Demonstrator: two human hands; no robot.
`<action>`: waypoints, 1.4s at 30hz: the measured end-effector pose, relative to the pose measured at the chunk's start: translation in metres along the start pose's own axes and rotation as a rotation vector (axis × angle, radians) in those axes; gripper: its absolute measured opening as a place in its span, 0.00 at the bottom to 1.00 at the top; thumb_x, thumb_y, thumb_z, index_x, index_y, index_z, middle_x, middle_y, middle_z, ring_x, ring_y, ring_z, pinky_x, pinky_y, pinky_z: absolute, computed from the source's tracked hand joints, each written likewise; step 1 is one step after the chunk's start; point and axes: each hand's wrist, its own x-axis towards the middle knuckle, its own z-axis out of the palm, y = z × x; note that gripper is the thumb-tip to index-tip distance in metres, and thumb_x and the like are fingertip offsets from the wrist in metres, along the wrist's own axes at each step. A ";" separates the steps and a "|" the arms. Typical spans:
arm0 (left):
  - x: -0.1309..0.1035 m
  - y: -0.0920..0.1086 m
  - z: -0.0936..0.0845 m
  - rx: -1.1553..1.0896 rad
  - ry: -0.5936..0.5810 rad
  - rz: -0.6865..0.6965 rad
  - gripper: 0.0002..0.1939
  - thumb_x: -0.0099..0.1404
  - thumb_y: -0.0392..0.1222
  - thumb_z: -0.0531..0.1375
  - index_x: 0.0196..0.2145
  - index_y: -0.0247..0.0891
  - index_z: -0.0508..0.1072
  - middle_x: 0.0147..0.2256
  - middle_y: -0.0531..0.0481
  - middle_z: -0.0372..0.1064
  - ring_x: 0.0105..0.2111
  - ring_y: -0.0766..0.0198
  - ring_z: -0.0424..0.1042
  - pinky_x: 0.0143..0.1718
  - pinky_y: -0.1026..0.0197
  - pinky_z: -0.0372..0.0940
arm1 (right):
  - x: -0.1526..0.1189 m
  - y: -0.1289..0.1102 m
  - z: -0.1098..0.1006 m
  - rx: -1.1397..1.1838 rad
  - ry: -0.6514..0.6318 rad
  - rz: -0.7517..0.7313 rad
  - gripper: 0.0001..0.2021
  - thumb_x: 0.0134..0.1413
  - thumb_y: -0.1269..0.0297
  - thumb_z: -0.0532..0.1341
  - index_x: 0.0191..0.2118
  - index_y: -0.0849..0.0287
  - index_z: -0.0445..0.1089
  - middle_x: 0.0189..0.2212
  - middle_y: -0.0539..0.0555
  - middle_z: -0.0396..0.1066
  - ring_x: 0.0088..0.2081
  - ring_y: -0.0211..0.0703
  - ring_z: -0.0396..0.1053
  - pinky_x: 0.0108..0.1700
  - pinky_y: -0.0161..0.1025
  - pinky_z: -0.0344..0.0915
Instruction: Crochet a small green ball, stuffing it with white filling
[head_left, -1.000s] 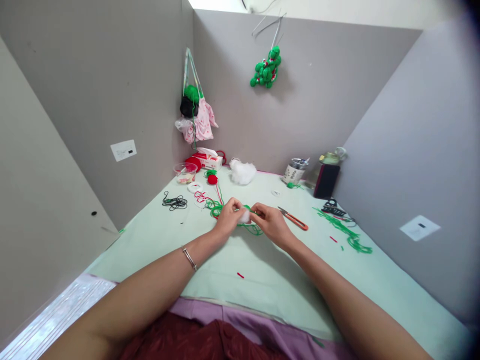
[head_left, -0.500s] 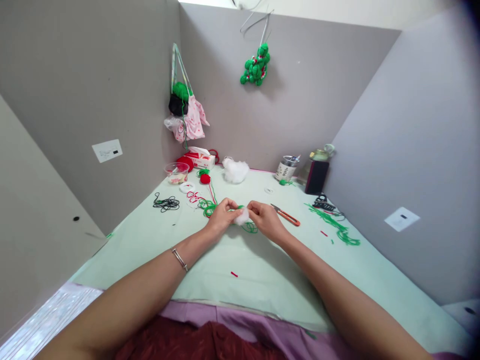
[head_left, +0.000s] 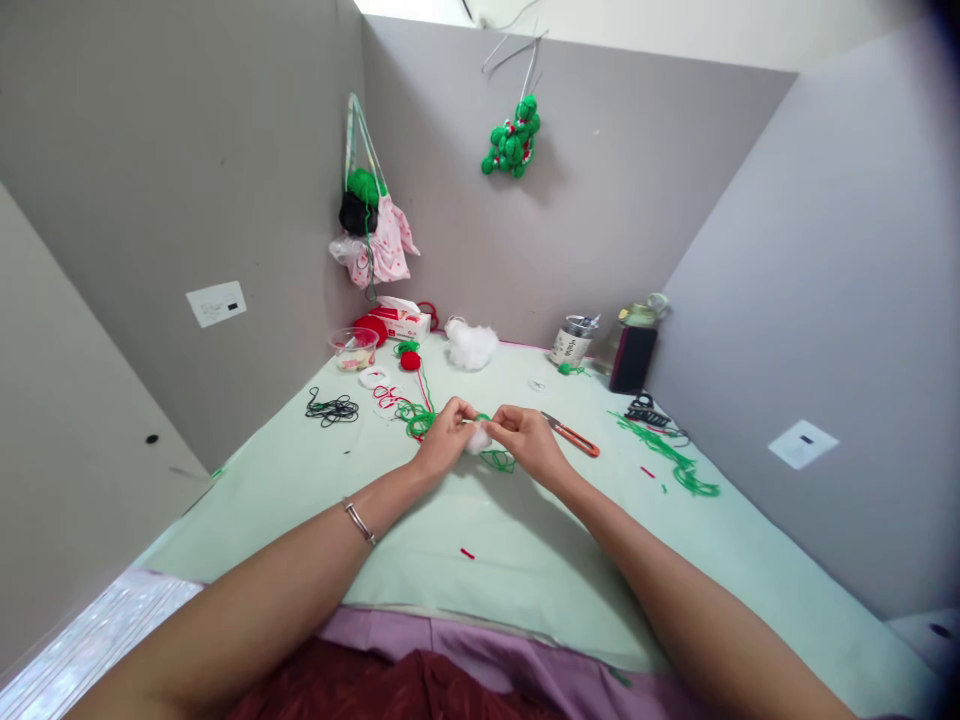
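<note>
Between my fingertips, over the middle of the table, is a tuft of white stuffing (head_left: 478, 440) pressed against a small green yarn piece (head_left: 483, 418), mostly hidden by my fingers. My left hand (head_left: 448, 437) is closed in a pinch on the green piece from the left. From the right, my right hand (head_left: 526, 437) pinches at the stuffing, its fingertips close to the left ones. Loops of green yarn (head_left: 498, 461) lie on the table beneath. Just right of my right hand lie orange-handled thread snips (head_left: 574, 436).
A larger heap of white stuffing (head_left: 471, 346) sits at the back, near a tissue box (head_left: 403, 322). Black cord (head_left: 331, 408) lies left and cut green strands (head_left: 679, 460) lie right. A can of pens (head_left: 572, 342) and a dark phone (head_left: 633, 360) stand at the back right.
My right fingers have moved slightly left, closer to the left ones. Less of the white tuft shows between my hands. The view has tilted slightly.
</note>
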 end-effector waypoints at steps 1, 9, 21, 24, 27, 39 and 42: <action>-0.001 0.001 0.000 -0.010 -0.010 -0.003 0.13 0.73 0.45 0.63 0.50 0.35 0.74 0.44 0.46 0.75 0.38 0.61 0.76 0.39 0.55 0.75 | 0.001 0.002 -0.002 0.003 0.006 0.001 0.17 0.52 0.49 0.61 0.24 0.56 0.64 0.18 0.44 0.58 0.22 0.35 0.51 0.25 0.35 0.47; 0.001 0.002 -0.003 -0.010 -0.023 -0.053 0.12 0.72 0.44 0.63 0.50 0.34 0.74 0.43 0.47 0.75 0.36 0.62 0.76 0.37 0.56 0.75 | -0.009 -0.013 -0.008 -0.035 -0.065 -0.058 0.12 0.57 0.56 0.57 0.27 0.56 0.67 0.19 0.45 0.58 0.24 0.37 0.53 0.27 0.36 0.49; -0.001 0.008 -0.001 -0.092 -0.022 -0.130 0.15 0.73 0.46 0.62 0.52 0.35 0.74 0.47 0.44 0.75 0.41 0.59 0.77 0.42 0.52 0.76 | -0.011 -0.015 0.001 -0.118 -0.057 -0.041 0.06 0.49 0.65 0.59 0.24 0.56 0.63 0.18 0.44 0.58 0.23 0.36 0.52 0.27 0.35 0.47; -0.003 0.012 0.001 -0.151 -0.054 -0.115 0.14 0.73 0.44 0.63 0.52 0.35 0.74 0.48 0.44 0.75 0.42 0.58 0.77 0.43 0.52 0.76 | -0.004 -0.009 -0.004 -0.106 -0.008 -0.006 0.09 0.51 0.60 0.59 0.23 0.56 0.64 0.17 0.44 0.57 0.23 0.36 0.52 0.26 0.35 0.47; -0.003 0.013 0.001 -0.161 -0.063 -0.107 0.12 0.72 0.42 0.64 0.50 0.34 0.74 0.46 0.46 0.75 0.40 0.60 0.77 0.41 0.54 0.76 | -0.002 -0.006 -0.009 -0.074 -0.025 -0.006 0.12 0.53 0.56 0.58 0.24 0.57 0.65 0.18 0.44 0.57 0.23 0.36 0.51 0.26 0.35 0.47; 0.003 0.007 -0.002 -0.054 0.028 -0.116 0.14 0.73 0.44 0.63 0.52 0.35 0.74 0.47 0.45 0.75 0.39 0.60 0.77 0.39 0.54 0.76 | -0.016 -0.022 0.005 -0.012 -0.116 -0.032 0.10 0.51 0.57 0.60 0.27 0.56 0.64 0.18 0.43 0.57 0.23 0.36 0.51 0.26 0.34 0.48; 0.000 0.009 -0.002 -0.095 0.009 -0.112 0.14 0.73 0.44 0.63 0.51 0.35 0.74 0.45 0.46 0.75 0.38 0.61 0.77 0.38 0.55 0.76 | -0.010 -0.016 0.005 -0.038 -0.047 -0.011 0.10 0.49 0.57 0.62 0.25 0.56 0.65 0.19 0.44 0.58 0.24 0.36 0.52 0.26 0.34 0.47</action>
